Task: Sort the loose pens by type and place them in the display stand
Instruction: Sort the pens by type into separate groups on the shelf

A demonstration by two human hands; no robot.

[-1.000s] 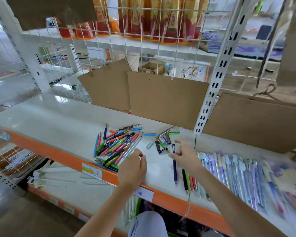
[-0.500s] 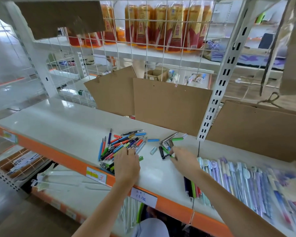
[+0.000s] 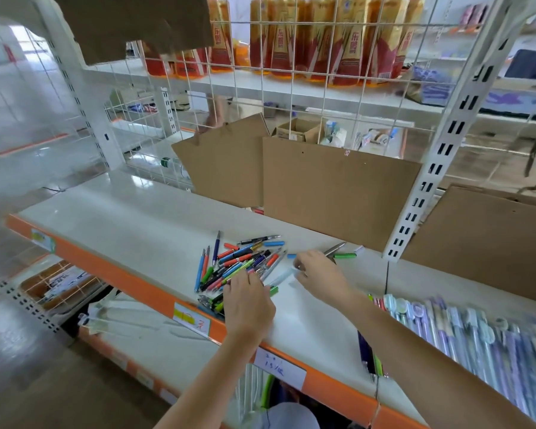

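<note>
Loose pens heaped mid-shelf. Left hand rests on the heap, fingers relaxed. Right hand: grip unclear to me. I'd pull one type at a time, keeping barrels parallel.

The person's left hand and right hand are bare, with no gloves, rings or watch showing. Both forearms are uncovered as far as they can be seen, no sleeve reaching them. Low in the view, grey-blue cloth shows, apparently clothing.
</note>
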